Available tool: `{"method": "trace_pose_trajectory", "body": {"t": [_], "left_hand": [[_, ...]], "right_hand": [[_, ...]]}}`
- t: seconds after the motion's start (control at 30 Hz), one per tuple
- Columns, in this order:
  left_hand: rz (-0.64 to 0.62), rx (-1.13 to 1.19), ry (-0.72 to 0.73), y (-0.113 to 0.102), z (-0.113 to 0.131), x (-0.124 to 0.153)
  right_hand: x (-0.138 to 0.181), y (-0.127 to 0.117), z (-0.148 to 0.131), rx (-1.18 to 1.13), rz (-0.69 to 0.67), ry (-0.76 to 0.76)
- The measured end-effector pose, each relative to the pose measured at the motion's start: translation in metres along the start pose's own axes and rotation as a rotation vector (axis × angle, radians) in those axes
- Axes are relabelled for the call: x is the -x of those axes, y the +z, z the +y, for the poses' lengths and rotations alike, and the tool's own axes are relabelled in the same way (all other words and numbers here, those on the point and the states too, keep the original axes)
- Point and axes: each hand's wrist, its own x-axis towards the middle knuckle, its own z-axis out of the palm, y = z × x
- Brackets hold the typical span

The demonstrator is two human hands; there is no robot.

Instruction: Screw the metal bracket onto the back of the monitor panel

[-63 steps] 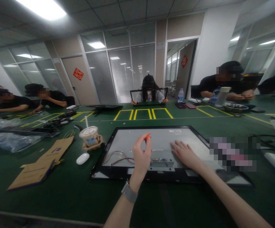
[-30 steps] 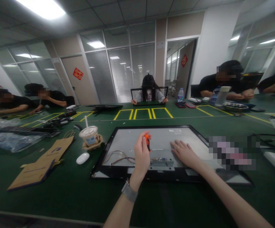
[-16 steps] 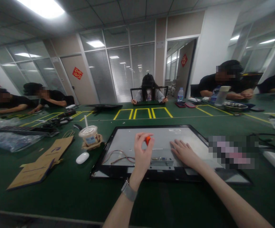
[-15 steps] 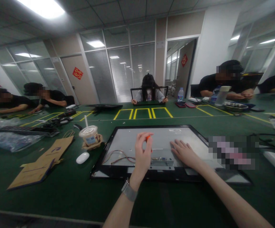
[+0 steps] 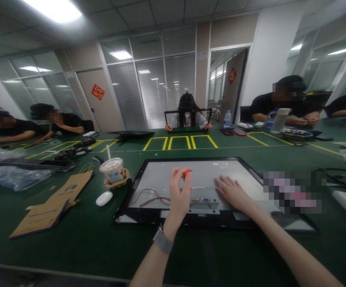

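A display panel (image 5: 158, 171) lies flat on the table before me, its grey metal back up inside a black frame. My left hand (image 5: 179, 185) is above its middle, fingers closed around the orange handle of what looks like a screwdriver (image 5: 186, 174); most of the tool is hidden behind the hand. My right hand (image 5: 231, 192) rests flat on the panel's right half, fingers stretched out. Between the hands a small circuit board (image 5: 203, 200) sits by a metal bracket (image 5: 204, 206). Thin wires (image 5: 152, 199) run leftward from behind my left wrist.
Left of the panel stand a drink cup with a straw (image 5: 112, 169), a white mouse (image 5: 104, 198) and a flattened paper bag (image 5: 53, 205). A blurred-out item (image 5: 291, 191) and cables (image 5: 340, 173) lie to the right. Across the table, a person holds a black frame (image 5: 187, 111).
My left fingers have shifted slightly around the orange handle. The right hand and the panel stay where they were.
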Motion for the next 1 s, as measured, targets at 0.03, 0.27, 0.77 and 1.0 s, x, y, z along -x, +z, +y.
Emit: {"method": "trace_pose_trajectory", "body": {"t": [0.03, 0.27, 0.77, 1.0], "left_hand": [[-0.003, 0.015, -0.007, 0.0002, 0.0003, 0.0000], [0.018, -0.036, 0.031, 0.0014, -0.0032, -0.0015], [0.070, 0.055, -0.089, 0.0011, 0.0006, -0.0004], [0.069, 0.013, -0.029, -0.0003, 0.0004, -0.0025]], "right_hand": [[0.0001, -0.0003, -0.0002, 0.001, -0.002, -0.001], [0.0011, -0.0025, -0.0018, 0.009, -0.007, 0.003], [-0.0004, -0.0001, -0.0003, 0.007, -0.004, -0.001], [0.0002, 0.0027, 0.0012, -0.008, 0.023, -0.014]]}}
